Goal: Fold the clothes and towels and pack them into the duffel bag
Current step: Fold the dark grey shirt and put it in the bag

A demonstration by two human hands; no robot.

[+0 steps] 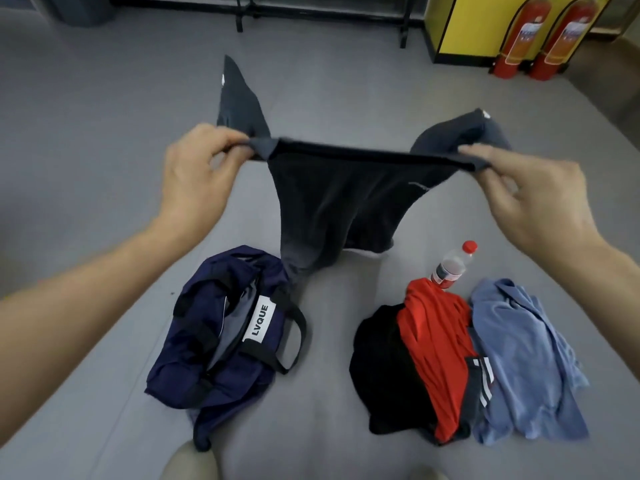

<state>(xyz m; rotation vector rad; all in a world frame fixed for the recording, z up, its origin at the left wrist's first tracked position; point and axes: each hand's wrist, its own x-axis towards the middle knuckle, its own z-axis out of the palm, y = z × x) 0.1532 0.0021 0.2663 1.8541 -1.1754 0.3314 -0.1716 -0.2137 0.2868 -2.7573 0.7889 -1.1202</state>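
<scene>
Both hands are holding a dark grey garment [332,199] up above the grey floor [86,133]; the left hand [197,178] is pinching one upper corner between thumb and fingertips, the other fingers curled in; the right hand [533,199] is pinching the opposite corner the same way, fingers closed on the cloth. The top edge is stretching taut between the two hands; the body of the garment is hanging down beneath it, its lower end reaching towards the floor just beside the duffel bag [225,344]; two sleeve-like parts are sticking up behind the hands, one above the left hand, one bunching above the right.

The duffel bag, navy with black straps and a white label reading LVQUE, is lying on the floor at lower left; its top is gaping open, showing a grey lining; whether anything is lying inside cannot be told.

At lower right a heap of unfolded items is lying on the floor: a black garment [384,372], a red garment [436,351] draped over it, and a light blue cloth [526,362] touching the red one on its right; a striped dark piece is showing between red and blue. A red-capped plastic bottle [453,265] is lying just beyond the heap.

Two red fire extinguishers [550,36] are standing at the far right.
</scene>
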